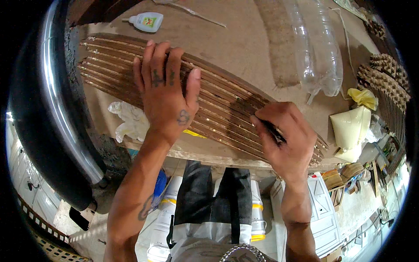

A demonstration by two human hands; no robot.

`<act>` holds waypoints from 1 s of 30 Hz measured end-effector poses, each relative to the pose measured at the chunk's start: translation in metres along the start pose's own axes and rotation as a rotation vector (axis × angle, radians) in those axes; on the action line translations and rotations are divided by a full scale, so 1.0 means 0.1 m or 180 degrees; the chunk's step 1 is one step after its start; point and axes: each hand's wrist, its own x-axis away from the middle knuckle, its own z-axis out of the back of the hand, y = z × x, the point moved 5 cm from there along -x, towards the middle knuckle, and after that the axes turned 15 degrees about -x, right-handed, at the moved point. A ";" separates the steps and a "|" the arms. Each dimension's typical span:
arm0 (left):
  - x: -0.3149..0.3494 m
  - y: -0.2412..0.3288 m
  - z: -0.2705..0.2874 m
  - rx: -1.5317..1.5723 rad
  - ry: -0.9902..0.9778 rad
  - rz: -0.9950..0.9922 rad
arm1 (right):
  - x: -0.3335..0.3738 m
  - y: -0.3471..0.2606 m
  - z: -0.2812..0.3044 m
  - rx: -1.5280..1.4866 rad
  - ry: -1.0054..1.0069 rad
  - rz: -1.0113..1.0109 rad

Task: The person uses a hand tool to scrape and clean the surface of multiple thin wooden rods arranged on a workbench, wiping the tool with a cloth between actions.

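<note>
A row of long, thin brown strips (227, 111), with pale, flaky edges, lies side by side across the board in front of me. My left hand (166, 87) rests palm down on the left half of them, fingers stretched out and slightly apart. Over their right part, my right hand (288, 137) is closed, thumb and fingertips brought together close to the strips. Whatever its fingers may pinch is too small or hidden to make out. Crumpled whitish plastic (131, 121) sits below the strips, left of my left wrist.
Beyond the strips lies a white glue bottle (147, 22). Clear plastic bottles (321, 56) stretch along the far right, near a cream-coloured bag (351, 129) and stacked brown strips (386, 78). A shiny metal bar (61, 96) borders the left side. White buckets (163, 227) stand below the table (209, 159).
</note>
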 end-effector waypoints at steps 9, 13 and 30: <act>0.02 -0.01 -0.02 -0.0078 0.0026 -0.0033 | -0.12 0.20 0.06 -0.0593 -0.0219 -0.0501; 0.02 0.00 -0.02 -0.0097 0.0034 -0.0023 | -0.11 0.23 0.09 -0.0487 -0.0205 -0.0632; 0.01 0.00 -0.01 -0.0070 0.0082 -0.0034 | -0.17 0.08 0.03 -0.0062 -0.0453 -0.0354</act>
